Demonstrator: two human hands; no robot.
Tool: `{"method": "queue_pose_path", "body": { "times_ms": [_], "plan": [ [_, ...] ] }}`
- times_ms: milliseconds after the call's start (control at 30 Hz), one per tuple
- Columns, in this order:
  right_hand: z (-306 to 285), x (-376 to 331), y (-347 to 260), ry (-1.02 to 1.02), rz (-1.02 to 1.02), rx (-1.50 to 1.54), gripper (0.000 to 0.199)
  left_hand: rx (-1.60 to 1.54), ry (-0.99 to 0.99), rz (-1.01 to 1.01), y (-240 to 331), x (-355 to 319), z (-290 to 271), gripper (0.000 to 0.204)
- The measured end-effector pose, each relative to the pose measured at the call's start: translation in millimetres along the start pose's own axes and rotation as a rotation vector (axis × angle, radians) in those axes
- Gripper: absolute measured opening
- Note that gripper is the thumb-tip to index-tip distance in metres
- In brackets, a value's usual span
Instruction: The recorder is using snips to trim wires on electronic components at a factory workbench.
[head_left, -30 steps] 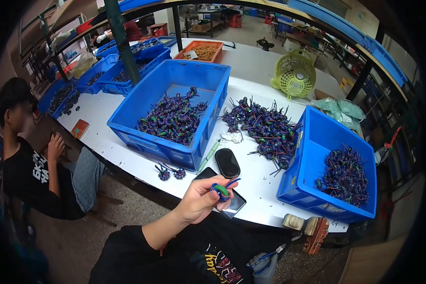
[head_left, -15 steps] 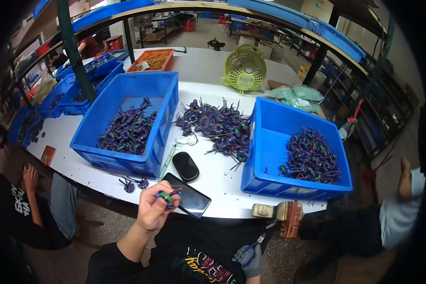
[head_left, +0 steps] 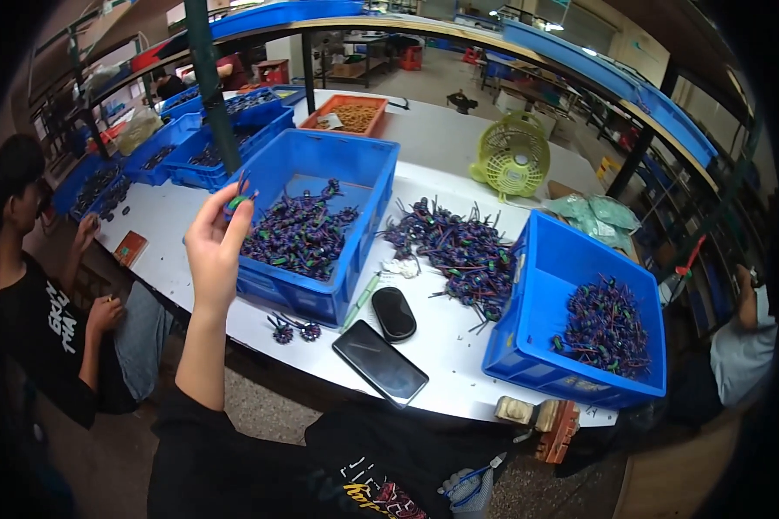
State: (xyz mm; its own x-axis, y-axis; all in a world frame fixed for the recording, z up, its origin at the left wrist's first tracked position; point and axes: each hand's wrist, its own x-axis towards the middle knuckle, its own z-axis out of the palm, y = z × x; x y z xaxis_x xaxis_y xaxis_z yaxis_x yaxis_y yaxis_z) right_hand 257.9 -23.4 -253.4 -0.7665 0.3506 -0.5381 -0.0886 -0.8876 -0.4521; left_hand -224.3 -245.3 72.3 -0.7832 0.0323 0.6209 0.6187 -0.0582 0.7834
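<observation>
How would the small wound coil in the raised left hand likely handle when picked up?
The coil is probably light: the left hand pinches it with fingertips alone. Its ring body looks stiff, while the thin leads poking up likely bend. Those leads may snag, as in the tangled pile on the table.

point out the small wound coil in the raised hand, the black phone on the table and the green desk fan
small purple and green wound coil (head_left: pixel 240 201), head view, on its body above the fingertips
flat black phone (head_left: pixel 379 362), head view, middle of its screen
round pale green desk fan (head_left: pixel 512 157), head view, centre of its grille
</observation>
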Motion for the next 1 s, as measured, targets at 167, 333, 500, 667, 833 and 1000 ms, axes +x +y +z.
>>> {"method": "queue_pose_path", "body": {
  "times_ms": [167,333,500,667,833,1000],
  "plan": [
    [6.0,0.6,-4.0,0.045,0.031,-0.032,0.056,0.394,-0.09,-0.003,-45.6,48.3,-23.1,0.035],
    [3.1,2.8,-8.1,0.143,0.065,-0.027,0.058,0.832,-0.063,0.095,-64.2,41.2,-17.2,0.028],
    [-13.7,-0.8,-11.7,0.185,0.086,-0.024,0.059,0.806,-0.025,0.389,-68.7,14.5,-24.9,0.014],
    [-5.3,-4.8,-17.8,0.192,0.078,0.009,0.062,0.729,-0.195,0.458,-85.6,-7.8,-40.4,0.02],
    [-33.1,6.6,-30.9,0.101,0.046,0.131,0.066,0.769,-0.191,0.513,-98.6,-17.7,-44.4,0.024],
    [-79.1,7.6,-19.9,-0.257,-0.035,0.174,0.067,0.778,-0.165,0.536,-100.3,-14.3,-41.4,0.021]
  ]
}}
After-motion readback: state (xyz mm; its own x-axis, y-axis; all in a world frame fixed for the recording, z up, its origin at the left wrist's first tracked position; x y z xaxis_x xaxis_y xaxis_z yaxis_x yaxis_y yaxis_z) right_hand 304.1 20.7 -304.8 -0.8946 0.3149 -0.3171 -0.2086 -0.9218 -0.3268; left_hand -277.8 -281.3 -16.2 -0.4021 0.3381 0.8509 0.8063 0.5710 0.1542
